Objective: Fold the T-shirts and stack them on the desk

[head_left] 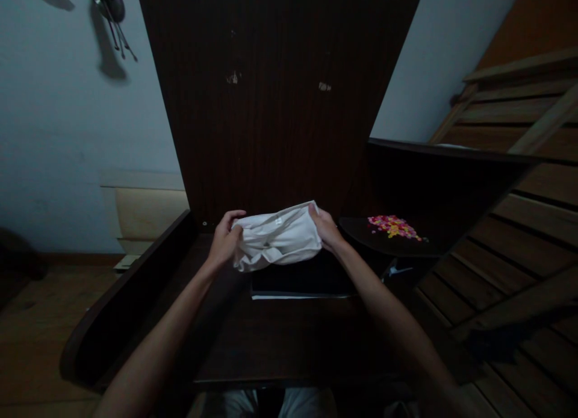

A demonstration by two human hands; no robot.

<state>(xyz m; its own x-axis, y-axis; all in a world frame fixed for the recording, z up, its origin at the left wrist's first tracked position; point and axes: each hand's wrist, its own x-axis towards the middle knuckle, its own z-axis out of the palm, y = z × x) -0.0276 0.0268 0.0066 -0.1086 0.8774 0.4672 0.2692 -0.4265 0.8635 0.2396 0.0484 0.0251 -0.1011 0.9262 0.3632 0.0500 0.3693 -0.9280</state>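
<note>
A white cloth item (280, 236), loosely folded and creased, is stretched between my two hands above the desk; it looks like a bag or garment, but its exact kind does not show. My left hand (227, 237) grips its left end, thumb on top. At the upper right corner, my right hand (326, 227) pinches it with the thumb over the near face. Beneath the cloth lies a dark flat item (307, 282) like a book or folder, with a pale lower edge; the cloth and my right forearm cover part of it.
The dark wooden desk (271, 340) has a tall back panel (271, 117) and a raised left side (130, 303). On a low shelf at right lies a pile of small pink and yellow pieces (394, 227). A slatted wooden frame (510, 273) stands beyond. Metal hooks (112, 14) hang on the wall.
</note>
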